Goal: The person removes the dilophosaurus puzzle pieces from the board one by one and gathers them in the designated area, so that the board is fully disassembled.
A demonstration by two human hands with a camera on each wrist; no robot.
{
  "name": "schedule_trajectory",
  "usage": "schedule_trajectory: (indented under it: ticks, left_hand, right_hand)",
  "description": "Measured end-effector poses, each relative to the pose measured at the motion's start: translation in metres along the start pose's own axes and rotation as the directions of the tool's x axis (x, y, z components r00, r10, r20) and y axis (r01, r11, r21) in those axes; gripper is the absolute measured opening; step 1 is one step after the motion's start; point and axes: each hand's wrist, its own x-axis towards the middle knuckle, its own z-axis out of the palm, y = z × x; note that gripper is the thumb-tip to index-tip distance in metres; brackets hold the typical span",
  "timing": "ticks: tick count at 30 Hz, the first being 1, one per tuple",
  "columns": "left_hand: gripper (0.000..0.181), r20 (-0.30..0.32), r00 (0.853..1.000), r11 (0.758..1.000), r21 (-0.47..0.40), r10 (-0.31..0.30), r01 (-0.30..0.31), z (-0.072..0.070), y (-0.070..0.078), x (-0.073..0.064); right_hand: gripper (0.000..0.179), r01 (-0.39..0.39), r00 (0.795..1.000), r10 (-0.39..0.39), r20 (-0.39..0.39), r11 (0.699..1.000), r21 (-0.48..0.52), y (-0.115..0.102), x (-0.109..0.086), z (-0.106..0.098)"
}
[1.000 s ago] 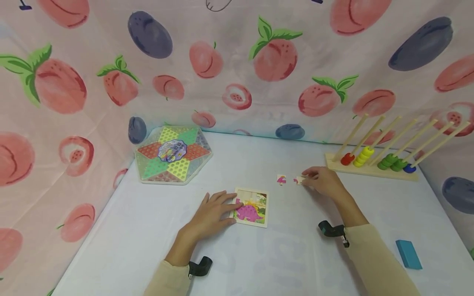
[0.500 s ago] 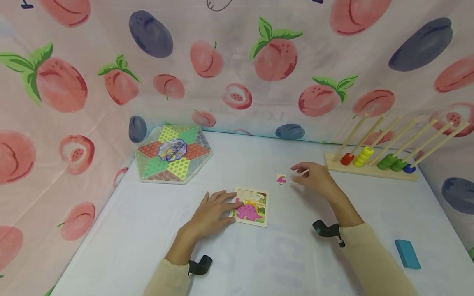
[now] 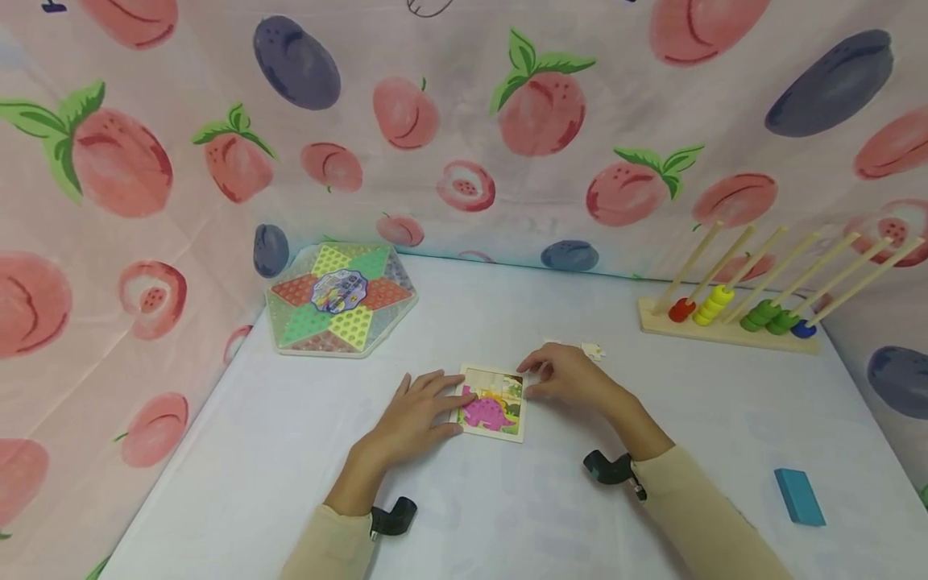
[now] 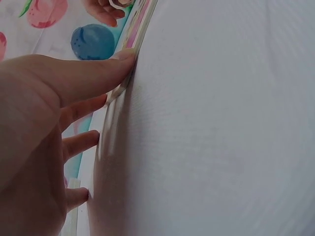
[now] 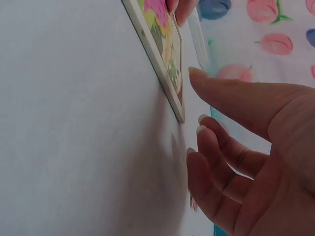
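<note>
A small square wooden jigsaw puzzle (image 3: 489, 412) with a pink dinosaur lies on the white table. Its upper left part shows bare wood. My left hand (image 3: 409, 412) rests at its left edge, fingers spread, one fingertip over the picture. In the left wrist view the thumb (image 4: 98, 76) touches the frame's side. Just off the puzzle's right edge hovers my right hand (image 3: 573, 377), loosely bent. The right wrist view shows a gap between thumb (image 5: 231, 93) and fingers, with nothing seen in it. Behind that hand lies a loose puzzle piece (image 3: 593, 351); another is mostly hidden.
A hexagonal Chinese checkers board (image 3: 341, 300) lies at the back left. At the back right stands a wooden bead rack (image 3: 728, 329) with upright rods. A blue block (image 3: 800, 497) sits near the right edge. Fruit-print cloth (image 3: 464, 121) hangs behind the table.
My right hand has moved left from the loose pieces to the puzzle's right edge, uncovering one piece and covering most of the other. My left hand has stayed put.
</note>
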Motion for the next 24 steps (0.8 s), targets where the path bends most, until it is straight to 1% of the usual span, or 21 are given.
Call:
schedule_trajectory:
  ticks: [2,5,12,19,24]
  left_hand:
    - [0.05,0.003,1.0,1.0,-0.002,0.002,-0.002,0.0,0.0,0.0]
    - [0.05,0.006,1.0,1.0,-0.01,0.001,-0.001,0.0,0.001,0.001]
    - [0.05,0.004,1.0,1.0,-0.005,-0.007,0.007,-0.001,0.003,0.001]
    - [0.05,0.003,1.0,1.0,-0.009,-0.011,0.011,-0.002,0.003,0.0]
    - [0.051,0.002,1.0,1.0,-0.009,-0.013,0.013,-0.002,0.003,0.0]
  right_hand:
    - [0.032,0.034,0.999,-0.034,0.016,0.999,-0.001,-0.002,0.001,0.003]
    - [0.032,0.066,0.997,-0.066,0.037,0.998,0.004,-0.007,0.003,0.007]
    - [0.031,0.003,0.998,-0.002,0.063,1.0,-0.014,-0.017,0.002,0.015]
    - [0.028,-0.004,0.999,0.007,0.049,0.999,-0.053,-0.02,0.001,0.019]
    - [0.023,-0.025,0.999,0.027,0.036,0.997,-0.078,-0.021,0.003,0.022]
